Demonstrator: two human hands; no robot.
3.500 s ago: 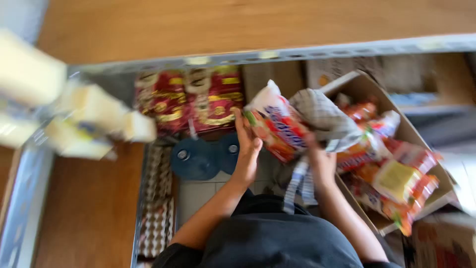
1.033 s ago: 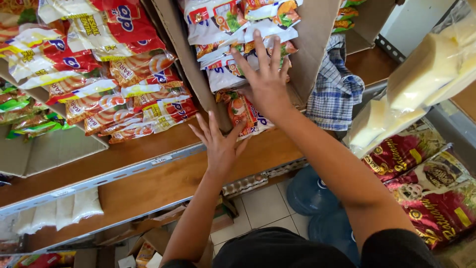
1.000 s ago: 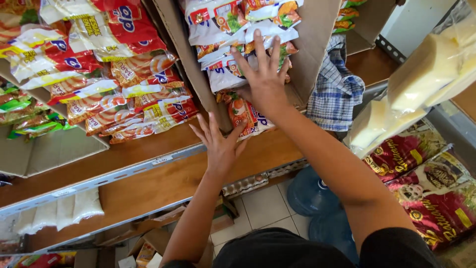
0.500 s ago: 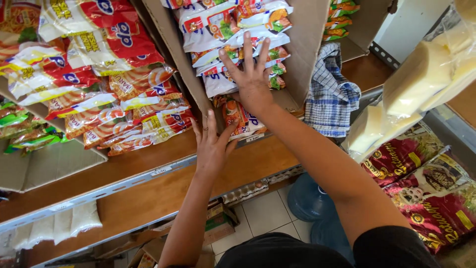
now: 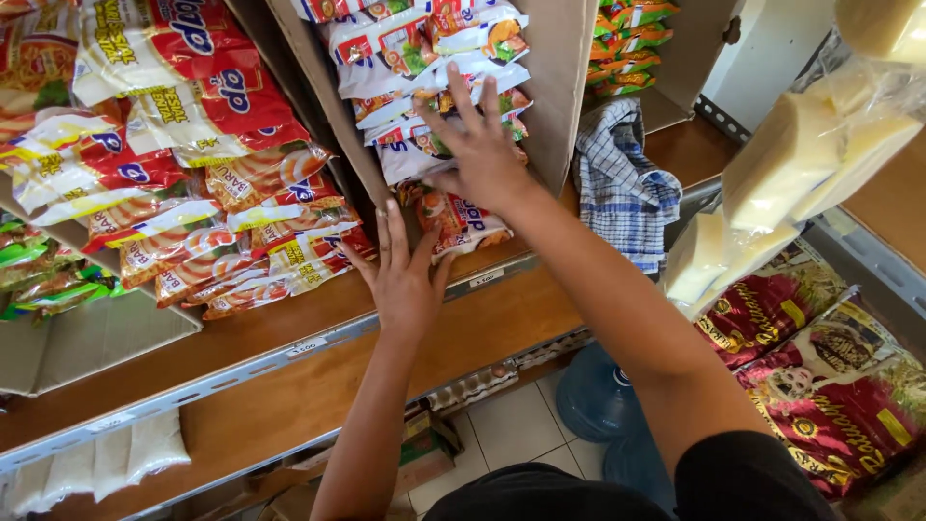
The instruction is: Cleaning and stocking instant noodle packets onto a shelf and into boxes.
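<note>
While spread flat on white noodle packets (image 5: 424, 87) in the cardboard box (image 5: 564, 87), right hand (image 5: 479, 154) — left hand (image 5: 405, 280) open just below, touching orange packet (image 5: 463, 220).

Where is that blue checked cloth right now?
The blue checked cloth lies on the wooden shelf to the right in the head view, beside the cardboard box of noodle packets, right of the right hand.

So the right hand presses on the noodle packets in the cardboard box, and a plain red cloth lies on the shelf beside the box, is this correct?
Not quite. The cloth is blue and white checked, not plain red, as the head view shows. The rest holds: the right hand presses on the noodle packets in the cardboard box.
</note>
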